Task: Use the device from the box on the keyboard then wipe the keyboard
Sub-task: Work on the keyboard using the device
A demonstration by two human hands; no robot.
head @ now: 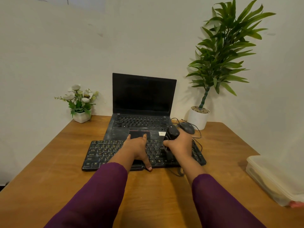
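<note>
Wooden desk (57, 162) against white wall (65, 46); left hand (136, 148) flat on keyboard (102, 152), right hand (181, 147) gripping black device (171, 134) above it

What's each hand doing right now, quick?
Left hand: open, flat on the keyboard.
Right hand: closed around the black device.

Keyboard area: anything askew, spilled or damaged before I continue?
Nothing spilled or broken. The laptop has pale dust smeared across its palm rest, just behind the keyboard. The mouse cable loops loosely past the keyboard's right end.
</note>
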